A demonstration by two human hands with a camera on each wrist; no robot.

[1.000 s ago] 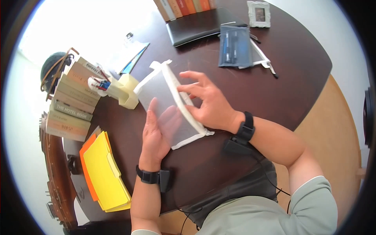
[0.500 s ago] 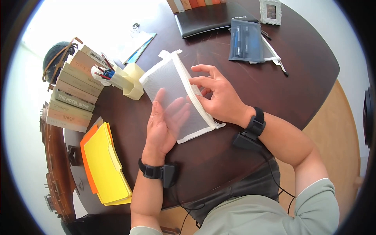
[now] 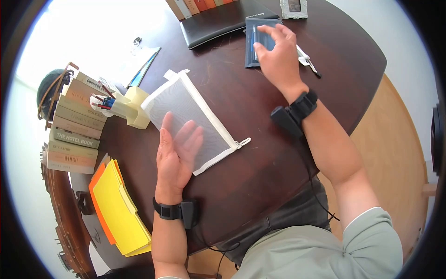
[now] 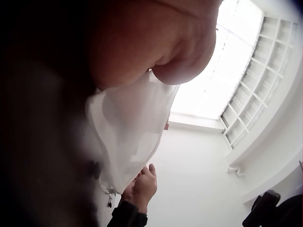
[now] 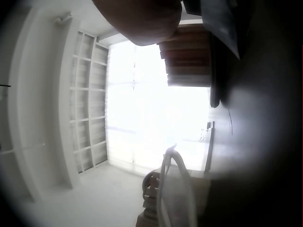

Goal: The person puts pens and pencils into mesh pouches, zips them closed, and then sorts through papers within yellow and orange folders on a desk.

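In the head view, a translucent white mesh zip pouch point(image 3: 197, 118) with white trim lies slanted over my left hand point(image 3: 174, 156). The fingers show through the mesh, extended and spread; the thumb is by the pouch's near-left edge. My right hand point(image 3: 281, 53) is farther off, above a dark blue see-through pouch point(image 3: 251, 55) that has pens inside. Its thumb and fingers are curved and spaced apart, overlapping that pouch in this view. A white pouch point(image 3: 304, 58) with a dark zip pull sits beside it, partly hidden by the hand.
A black laptop point(image 3: 213, 28) and a white picture frame point(image 3: 294, 9) stand at the back. On the left are a cream pen holder point(image 3: 138, 111), a stack of books point(image 3: 76, 137) and yellow folders point(image 3: 114, 209). A dark table point(image 3: 232, 195) lies under everything.
My right hand has let go of the mesh pouch's zip edge and moved away to the blue pouch. My left hand stays under the mesh pouch, which now lies flatter.
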